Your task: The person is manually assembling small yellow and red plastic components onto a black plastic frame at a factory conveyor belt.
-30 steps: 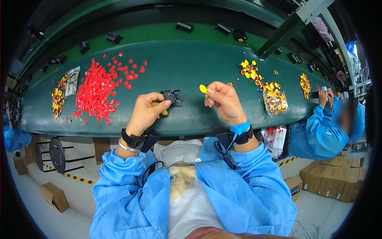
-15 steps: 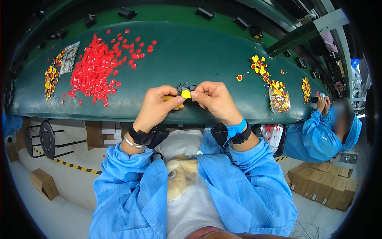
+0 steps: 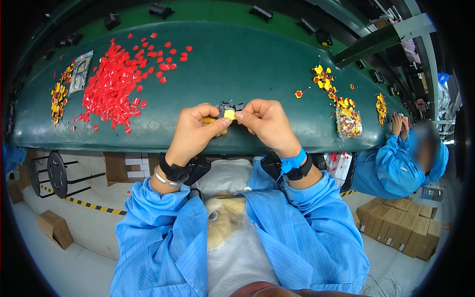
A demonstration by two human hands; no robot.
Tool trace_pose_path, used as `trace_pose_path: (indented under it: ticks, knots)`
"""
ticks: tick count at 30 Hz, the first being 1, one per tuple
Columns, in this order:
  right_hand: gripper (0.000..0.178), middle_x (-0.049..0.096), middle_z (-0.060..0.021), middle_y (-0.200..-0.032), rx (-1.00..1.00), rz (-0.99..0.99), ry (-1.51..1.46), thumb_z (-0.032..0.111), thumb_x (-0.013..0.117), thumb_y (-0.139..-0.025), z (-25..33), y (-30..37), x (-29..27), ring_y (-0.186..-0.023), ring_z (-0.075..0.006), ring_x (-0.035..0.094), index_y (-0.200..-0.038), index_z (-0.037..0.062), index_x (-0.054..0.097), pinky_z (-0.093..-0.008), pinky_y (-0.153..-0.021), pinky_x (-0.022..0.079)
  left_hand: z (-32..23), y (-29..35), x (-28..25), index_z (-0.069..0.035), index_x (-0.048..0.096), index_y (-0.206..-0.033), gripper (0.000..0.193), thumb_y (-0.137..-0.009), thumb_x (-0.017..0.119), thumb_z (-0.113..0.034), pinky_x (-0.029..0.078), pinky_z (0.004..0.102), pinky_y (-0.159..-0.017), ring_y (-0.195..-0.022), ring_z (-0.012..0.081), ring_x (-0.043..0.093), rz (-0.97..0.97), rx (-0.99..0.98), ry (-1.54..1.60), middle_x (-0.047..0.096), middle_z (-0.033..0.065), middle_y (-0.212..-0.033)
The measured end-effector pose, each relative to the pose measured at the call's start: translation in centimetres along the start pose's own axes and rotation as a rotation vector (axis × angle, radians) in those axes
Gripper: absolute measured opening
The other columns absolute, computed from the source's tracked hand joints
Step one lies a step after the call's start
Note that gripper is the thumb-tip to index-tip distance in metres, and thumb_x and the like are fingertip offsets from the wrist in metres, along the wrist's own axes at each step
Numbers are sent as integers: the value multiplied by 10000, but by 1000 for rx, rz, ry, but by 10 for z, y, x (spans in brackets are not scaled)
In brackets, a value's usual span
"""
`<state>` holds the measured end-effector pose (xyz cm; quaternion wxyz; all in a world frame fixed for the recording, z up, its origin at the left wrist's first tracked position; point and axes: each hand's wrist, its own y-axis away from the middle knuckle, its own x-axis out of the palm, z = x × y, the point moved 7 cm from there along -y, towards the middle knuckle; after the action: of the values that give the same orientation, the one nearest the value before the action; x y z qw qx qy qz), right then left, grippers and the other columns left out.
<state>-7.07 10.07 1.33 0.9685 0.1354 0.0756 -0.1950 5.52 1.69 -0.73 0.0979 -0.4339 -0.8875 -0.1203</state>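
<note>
Near the front edge of the green table, my two hands meet over a small yellow disc-like piece [image 3: 229, 114]. My left hand [image 3: 198, 129] pinches it by its left side between thumb and fingers. Something yellow [image 3: 209, 120], perhaps finger covers, shows on or under the left fingers. My right hand [image 3: 269, 124] has thumb and forefinger closed at the disc's right edge. Just behind the disc is a small black plastic part [image 3: 228, 105], partly hidden by the fingers. I cannot tell whether disc and black part are joined.
A heap of red pieces [image 3: 111, 86] spreads at left, beside a clear bag [image 3: 80, 73] and yellow-and-red pieces [image 3: 58, 101]. More such pieces [image 3: 324, 81] and a filled bag [image 3: 349, 123] lie at right. A co-worker [image 3: 396, 161] sits at far right. Black parts [image 3: 161, 10] line the back.
The yellow disc has tilted a little between my fingers, and more of the black part shows behind it. My hands stay nearly in place. The view has shifted slightly.
</note>
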Motion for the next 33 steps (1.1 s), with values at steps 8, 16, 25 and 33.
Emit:
trace_pose_path:
  ticks: [8,16,25,33]
  knots:
    - [148,570,12,-731,-76,-52,-97,133,657,-848,-3,-1,0,-601,-20,470,-882,5,588,-172,-511,363,1,3,0,21,621,-802,69,-810,674,-23,433,190,-557,-630,63,561,-13,-1,-22,576,12,-732]
    - [201,597,-27,-835,75,93,-113,108,654,-833,3,-5,8,-639,-42,520,-980,-19,601,-199,-550,425,0,2,3,45,613,-746,75,-759,678,11,380,183,-560,-663,44,493,-40,39,-23,539,5,-780]
    - [120,584,-24,-721,-130,-3,-151,86,648,-823,-8,-4,9,-598,-59,511,-841,-26,608,-222,-525,416,-4,1,8,24,595,-730,70,-756,651,55,407,195,-575,-637,70,520,-30,49,-102,551,26,-770]
    - [132,605,-105,-921,-267,130,-30,123,707,-759,12,-14,-2,-802,-144,575,-795,13,645,-260,-672,460,-22,5,-15,21,652,-922,109,-824,637,-24,467,206,-587,-713,103,603,-69,92,-123,630,45,-840]
